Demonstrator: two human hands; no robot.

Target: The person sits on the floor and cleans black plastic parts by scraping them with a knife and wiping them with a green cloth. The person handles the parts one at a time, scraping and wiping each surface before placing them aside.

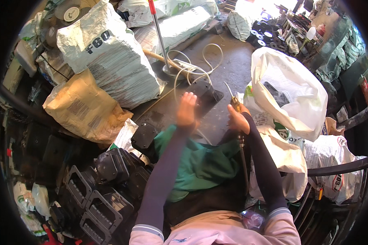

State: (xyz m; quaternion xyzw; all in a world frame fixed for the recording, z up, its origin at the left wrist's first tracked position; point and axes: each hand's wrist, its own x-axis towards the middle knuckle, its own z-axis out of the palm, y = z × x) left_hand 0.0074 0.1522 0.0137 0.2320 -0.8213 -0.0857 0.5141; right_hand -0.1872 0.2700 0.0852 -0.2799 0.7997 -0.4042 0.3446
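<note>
A black plastic housing point(206, 97), box-shaped with a flat face, is tilted in front of me. My left hand point(186, 110) grips its left side, fingers pointing up and slightly blurred; the thumb is hidden. My right hand point(238, 119) is closed round a brass-coloured air blow gun point(235, 102). Its thin curved nozzle point(228, 87) points up and left, a little right of the housing and apart from it. From the gun a hose point(243, 163) hangs down beside my right forearm. Green cloth point(200, 163) lies across my lap.
Several black housings point(106, 200) are stacked at lower left, with another point(144, 136) by my left forearm. An open white sack point(288, 94) with black parts stands at right. Left are a brown paper bag point(86, 108) and a large white sack point(110, 61). Pale tubing point(214, 53) coils on the floor ahead.
</note>
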